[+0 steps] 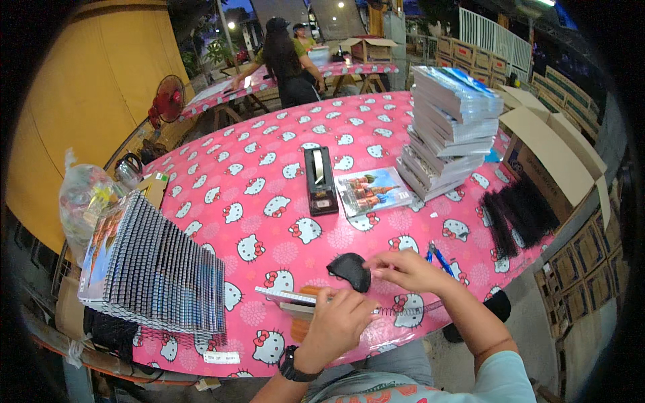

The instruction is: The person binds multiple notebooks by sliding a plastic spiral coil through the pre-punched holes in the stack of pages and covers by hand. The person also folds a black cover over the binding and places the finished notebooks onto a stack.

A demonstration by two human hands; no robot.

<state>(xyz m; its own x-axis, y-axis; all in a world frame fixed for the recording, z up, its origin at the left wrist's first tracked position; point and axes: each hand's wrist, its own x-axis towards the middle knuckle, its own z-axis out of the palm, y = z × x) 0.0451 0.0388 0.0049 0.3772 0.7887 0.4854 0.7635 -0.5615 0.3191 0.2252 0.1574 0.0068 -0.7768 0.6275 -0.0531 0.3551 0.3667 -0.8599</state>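
L hand's [341, 318] clamped on notebook [289, 295]; coil's [410, 311] strung L–R off notebook's R end; R hand's [406, 272] half-curled, farther from notebook.

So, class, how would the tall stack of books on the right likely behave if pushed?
The tall stack would probably topple, being high for its base. Its unevenly offset layers may slide apart. The shiny top cover could be slippery.
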